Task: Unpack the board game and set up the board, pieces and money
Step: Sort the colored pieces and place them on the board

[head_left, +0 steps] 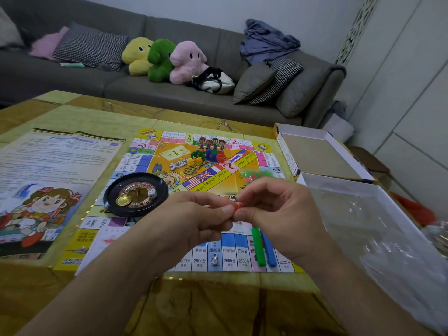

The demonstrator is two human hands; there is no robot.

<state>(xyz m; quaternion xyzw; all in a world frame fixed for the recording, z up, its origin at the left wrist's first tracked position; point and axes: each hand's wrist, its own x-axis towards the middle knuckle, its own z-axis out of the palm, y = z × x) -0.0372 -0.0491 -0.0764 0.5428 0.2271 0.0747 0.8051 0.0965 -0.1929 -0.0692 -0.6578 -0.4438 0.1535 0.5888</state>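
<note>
The game board (169,163) lies unfolded on the table. My left hand (194,219) and my right hand (278,214) meet above its near edge, both pinching a small red plastic piece (236,207). A green stick (258,247) and a blue stick (269,249) lie on the board under my right hand. Player figures and coloured plastic pieces (208,152) stand at the board's centre. A black roulette wheel (135,194) with a die and a gold coin sits on the board's left part. A small bag of red and green pieces (257,174) lies just beyond my right hand.
A printed rules sheet (55,170) lies left of the board. The open box halves (322,154) and a clear plastic insert (378,229) sit at the right. Behind the table stands a grey sofa (169,90) with cushions and plush toys.
</note>
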